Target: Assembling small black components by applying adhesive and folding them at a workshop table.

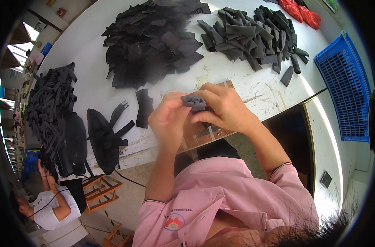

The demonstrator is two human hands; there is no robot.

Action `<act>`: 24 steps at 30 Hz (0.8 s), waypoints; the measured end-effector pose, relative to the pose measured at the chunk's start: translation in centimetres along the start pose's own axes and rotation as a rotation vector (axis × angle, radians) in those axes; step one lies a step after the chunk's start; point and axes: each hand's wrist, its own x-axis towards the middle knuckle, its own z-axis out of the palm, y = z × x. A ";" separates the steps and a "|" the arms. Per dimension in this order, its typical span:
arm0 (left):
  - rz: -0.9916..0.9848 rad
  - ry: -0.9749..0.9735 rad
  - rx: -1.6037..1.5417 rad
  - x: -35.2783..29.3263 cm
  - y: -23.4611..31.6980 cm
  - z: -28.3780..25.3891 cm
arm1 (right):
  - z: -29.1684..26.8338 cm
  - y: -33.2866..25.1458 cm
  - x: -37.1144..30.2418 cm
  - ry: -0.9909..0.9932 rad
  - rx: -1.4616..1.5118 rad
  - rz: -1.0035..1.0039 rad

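Note:
A grey fabric piece (194, 102), bunched and folded in on itself, is held up over the table's near edge. My right hand (225, 106) pinches it between thumb and fingers from the right. On its other side my left hand (169, 118) has its fingers closed around the piece, partly hiding it. Below both hands lies a brown board (190, 138) with pale tape across it. A flat dark fabric piece (144, 108) rests left of my left hand. Farther left is a black waist pouch (102, 142) with straps and a buckle.
Dark flat fabric pieces (152, 45) form a large heap on the white table (88, 78). Folded grey pieces (247, 39) are piled at the far right, narrow black strips (51, 103) at the left. A blue crate (345, 88) stands right; another person (51, 206) works lower left beside a wooden stool (101, 193).

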 end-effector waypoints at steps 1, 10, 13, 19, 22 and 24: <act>0.000 -0.004 -0.002 -0.2 -0.1 -0.1 | -0.1 -0.4 0.3 -0.070 -0.212 -0.035; -0.303 -0.082 -0.355 -0.1 -1.4 0.4 | 1.6 2.6 -1.7 -0.080 -0.246 -0.032; -0.201 -0.198 -0.276 1.5 -0.5 0.8 | 1.1 2.3 -0.8 -0.021 -0.125 -0.095; -0.208 -0.185 0.035 1.0 -1.7 1.4 | 3.5 4.6 -3.1 -0.006 -0.002 0.031; -0.199 -0.232 0.164 1.1 -0.1 1.3 | 2.1 3.4 -2.4 0.019 0.070 -0.058; -0.277 -0.226 0.059 1.1 -0.9 1.9 | 3.5 4.7 -3.4 0.027 0.058 -0.034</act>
